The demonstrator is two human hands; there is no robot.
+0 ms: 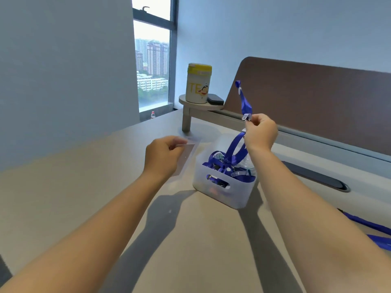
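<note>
My right hand (260, 132) pinches the metal clip of a blue lanyard (245, 102) and holds it up above a translucent white bin (239, 197). The strap loops down from my hand into the bin, which holds several more blue lanyards and clear badge sleeves. My left hand (164, 154) pinches a clear plastic badge sleeve (187, 157) just left of the bin, above the beige desk (88, 187).
A yellow-lidded white canister (197, 83) and a dark case (215, 99) sit on a small raised shelf (201, 105) at the back. A brown divider panel (317, 92) runs along the right. More blue strap (372, 231) lies at the right edge. A bottle (152, 115) stands beyond the desk.
</note>
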